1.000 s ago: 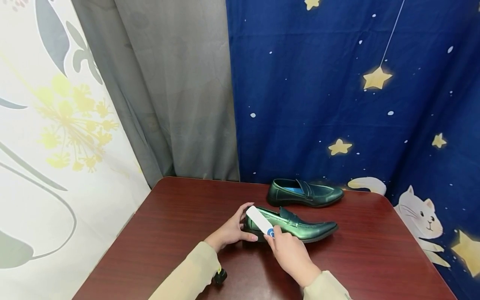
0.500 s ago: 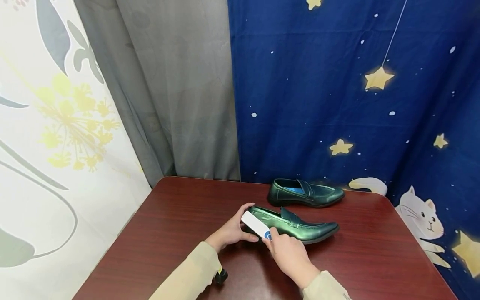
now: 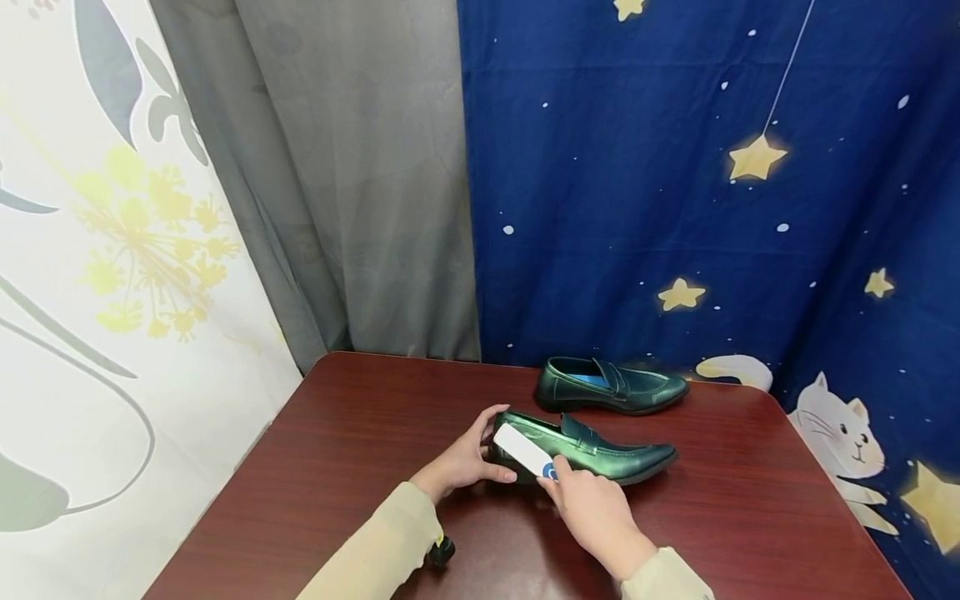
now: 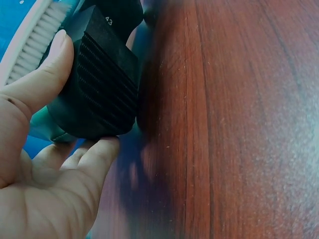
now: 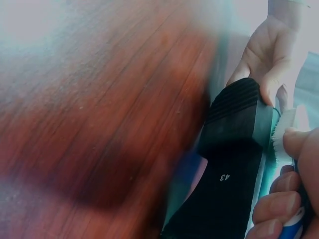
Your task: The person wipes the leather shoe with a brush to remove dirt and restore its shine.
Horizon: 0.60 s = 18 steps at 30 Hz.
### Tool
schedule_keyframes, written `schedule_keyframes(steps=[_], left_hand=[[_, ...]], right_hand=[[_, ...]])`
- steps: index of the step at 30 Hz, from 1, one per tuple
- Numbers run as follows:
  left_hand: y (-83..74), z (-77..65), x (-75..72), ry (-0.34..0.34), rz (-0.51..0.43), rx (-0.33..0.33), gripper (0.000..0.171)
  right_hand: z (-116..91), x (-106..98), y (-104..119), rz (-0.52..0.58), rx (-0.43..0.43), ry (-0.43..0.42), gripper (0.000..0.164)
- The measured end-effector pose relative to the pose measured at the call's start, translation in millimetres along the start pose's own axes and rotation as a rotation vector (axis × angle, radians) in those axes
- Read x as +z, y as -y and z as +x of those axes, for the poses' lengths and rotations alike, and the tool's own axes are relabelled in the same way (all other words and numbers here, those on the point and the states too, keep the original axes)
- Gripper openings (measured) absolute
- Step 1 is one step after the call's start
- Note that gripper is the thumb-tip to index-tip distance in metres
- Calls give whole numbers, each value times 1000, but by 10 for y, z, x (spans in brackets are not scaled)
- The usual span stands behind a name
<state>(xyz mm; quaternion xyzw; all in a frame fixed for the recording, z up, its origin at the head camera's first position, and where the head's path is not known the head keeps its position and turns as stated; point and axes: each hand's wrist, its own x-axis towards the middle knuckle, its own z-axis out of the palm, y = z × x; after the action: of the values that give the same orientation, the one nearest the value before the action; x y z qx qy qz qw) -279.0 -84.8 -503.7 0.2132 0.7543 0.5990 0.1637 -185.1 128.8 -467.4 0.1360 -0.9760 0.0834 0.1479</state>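
Observation:
A shiny dark green loafer (image 3: 630,461) is tilted onto its far side, toe to the right; its black sole (image 5: 227,164), marked 43, shows in both wrist views. My left hand (image 3: 468,458) grips the heel, thumb on the near side and fingers behind. In my right hand (image 3: 596,512) is a brush with a white back (image 3: 522,451) and a blue handle (image 5: 291,231). Its white bristles (image 4: 37,42) face the loafer's side near the heel, right by my left thumb (image 4: 52,64). The fingers curl round the brush handle.
A matching loafer (image 3: 652,392) with a blue insole stands upright near the back edge of the reddish-brown table (image 3: 360,417). A small black object (image 3: 441,552) shows under the left sleeve. Grey (image 3: 390,167) and blue star-patterned curtains (image 3: 600,183) hang behind the table.
The brush first slid down and left along the loafer's heel side, then back to the right with my right hand. The left hand and both loafers stay in place.

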Motion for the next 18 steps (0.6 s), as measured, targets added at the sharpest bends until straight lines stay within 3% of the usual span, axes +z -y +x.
schedule_keyframes(steps=[9, 18], left_hand=[[-2, 3, -2, 5, -23, -7, 101], [12, 6, -5, 19, -50, 4, 102]], right_hand=[[-56, -52, -83, 38, 74, 82, 32], [-125, -58, -199, 41, 107, 81, 34]])
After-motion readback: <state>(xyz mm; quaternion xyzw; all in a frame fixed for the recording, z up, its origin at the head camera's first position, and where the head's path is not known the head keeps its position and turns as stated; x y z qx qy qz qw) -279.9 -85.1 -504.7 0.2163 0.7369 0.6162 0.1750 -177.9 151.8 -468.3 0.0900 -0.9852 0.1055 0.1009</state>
